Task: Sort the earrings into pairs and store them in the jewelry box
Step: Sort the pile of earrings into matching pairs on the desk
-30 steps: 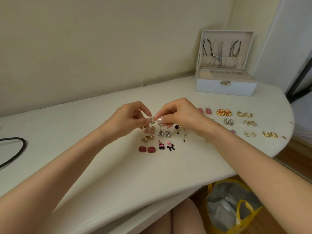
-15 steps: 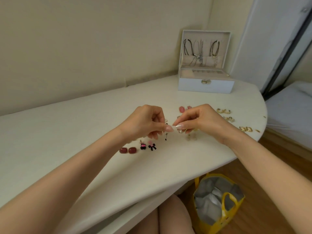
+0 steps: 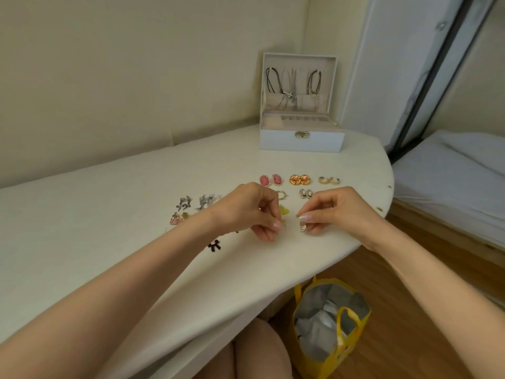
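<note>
Your left hand [image 3: 246, 212] is curled with thumb and forefinger pinched on a small pale earring [image 3: 283, 222], which shows just past the fingertips, low over the table [image 3: 109, 214]. Your right hand [image 3: 336, 212] mirrors it, thumb and forefinger nipping a small glittering earring [image 3: 303, 228] that hangs under the fingertips. The two pieces are near each other but apart, with bare table between them. Just beyond the gap lies a yellow piece [image 3: 284, 210], and beyond that a gold angular hoop [image 3: 281, 195] and a small dark-and-white pair [image 3: 306, 193]. Farther off, a row of pairs runs left to right: pink ovals [image 3: 270, 180], red-and-gold rounds [image 3: 299, 180], gold hoops [image 3: 329, 180]. To the left of your left wrist sit silver twisted drops [image 3: 184, 203], a silver cluster [image 3: 206, 202] and a pink piece [image 3: 175, 219]; a black bow [image 3: 214, 245] lies nearer, beside the forearm. The white jewelry box [image 3: 300, 138] stands open at the far edge, well apart from both hands, its lid upright with necklaces [image 3: 292, 83] hanging inside; its gold clasp carries no writing I can read. A yellow bag [image 3: 352, 335] stands on the floor to the near right.
</note>
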Available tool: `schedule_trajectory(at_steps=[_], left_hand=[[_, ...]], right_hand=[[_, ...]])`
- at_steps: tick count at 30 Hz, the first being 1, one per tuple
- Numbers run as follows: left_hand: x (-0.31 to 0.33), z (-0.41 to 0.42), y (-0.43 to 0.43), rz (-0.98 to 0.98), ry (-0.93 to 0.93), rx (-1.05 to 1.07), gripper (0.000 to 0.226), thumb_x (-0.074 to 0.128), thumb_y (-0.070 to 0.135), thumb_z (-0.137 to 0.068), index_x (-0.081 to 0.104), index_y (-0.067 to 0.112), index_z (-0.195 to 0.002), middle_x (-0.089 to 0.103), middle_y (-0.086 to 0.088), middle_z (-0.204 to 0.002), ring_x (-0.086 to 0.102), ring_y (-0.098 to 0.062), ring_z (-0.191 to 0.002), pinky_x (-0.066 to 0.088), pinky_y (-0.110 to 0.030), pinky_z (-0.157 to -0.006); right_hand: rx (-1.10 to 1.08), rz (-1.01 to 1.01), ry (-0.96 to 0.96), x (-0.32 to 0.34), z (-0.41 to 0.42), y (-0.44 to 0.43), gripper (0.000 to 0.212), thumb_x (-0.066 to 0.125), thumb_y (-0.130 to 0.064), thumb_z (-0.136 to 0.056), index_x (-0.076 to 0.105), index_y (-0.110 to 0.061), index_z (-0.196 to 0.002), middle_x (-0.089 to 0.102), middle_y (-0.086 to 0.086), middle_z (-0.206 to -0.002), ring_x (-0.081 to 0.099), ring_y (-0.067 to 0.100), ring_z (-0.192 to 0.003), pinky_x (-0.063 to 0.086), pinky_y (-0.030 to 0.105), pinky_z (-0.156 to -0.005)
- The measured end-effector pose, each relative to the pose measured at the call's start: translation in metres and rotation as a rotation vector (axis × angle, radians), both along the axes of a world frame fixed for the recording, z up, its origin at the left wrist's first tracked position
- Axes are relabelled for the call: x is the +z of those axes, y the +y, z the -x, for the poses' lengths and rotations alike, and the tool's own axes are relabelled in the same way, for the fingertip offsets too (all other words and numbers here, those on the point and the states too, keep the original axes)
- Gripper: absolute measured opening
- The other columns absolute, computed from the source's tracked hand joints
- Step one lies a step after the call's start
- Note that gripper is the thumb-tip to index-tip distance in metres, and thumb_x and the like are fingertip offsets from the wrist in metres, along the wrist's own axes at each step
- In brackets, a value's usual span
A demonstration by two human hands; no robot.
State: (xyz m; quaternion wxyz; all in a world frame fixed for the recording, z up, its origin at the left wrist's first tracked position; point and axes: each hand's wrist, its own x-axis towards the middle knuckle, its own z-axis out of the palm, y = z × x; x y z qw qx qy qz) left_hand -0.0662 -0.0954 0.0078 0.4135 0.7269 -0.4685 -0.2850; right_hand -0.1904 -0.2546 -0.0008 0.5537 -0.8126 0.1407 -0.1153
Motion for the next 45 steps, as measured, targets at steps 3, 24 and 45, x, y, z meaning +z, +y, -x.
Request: schedule_trajectory(at_steps=[3, 24, 45], left_hand=[[-0.003, 0.003, -0.010, -0.017, 0.026, -0.041, 0.016, 0.061, -0.010, -0.081, 0.057, 0.003, -0.075, 0.062, -0.013, -0.067, 0.066, -0.014, -0.053, 0.058, -0.025, -0.058], [0.003, 0.022, -0.067, -0.314, -0.482, -0.184, 0.018, 0.066, 0.032, -0.084, 0.059, 0.016, -0.083, 0.052, 0.005, -0.069, 0.041, -0.005, -0.053, 0.028, -0.007, -0.035], [-0.002, 0.009, -0.060, -0.171, -0.389, -0.105, 0.022, 0.061, 0.013, -0.086, 0.052, 0.027, -0.072, 0.061, 0.012, -0.064, 0.053, 0.001, -0.062, 0.033, -0.019, -0.081]], right_hand=[[-0.021, -0.015, 0.005, -0.004, 0.004, -0.005, 0.006, 0.071, 0.005, -0.075, 0.070, 0.000, -0.077, 0.070, 0.017, -0.070, 0.067, 0.017, -0.059, 0.057, 0.021, -0.059], [0.010, 0.136, 0.072, -0.012, 0.013, -0.031, 0.014, 0.072, 0.003, -0.075, 0.069, -0.009, -0.070, 0.068, 0.009, -0.068, 0.062, 0.007, -0.058, 0.049, 0.017, -0.055], [-0.018, 0.049, -0.012, -0.014, 0.010, -0.034, 0.011, 0.068, 0.001, -0.080, 0.069, -0.009, -0.076, 0.067, 0.010, -0.067, 0.061, 0.009, -0.052, 0.049, 0.018, -0.050]])
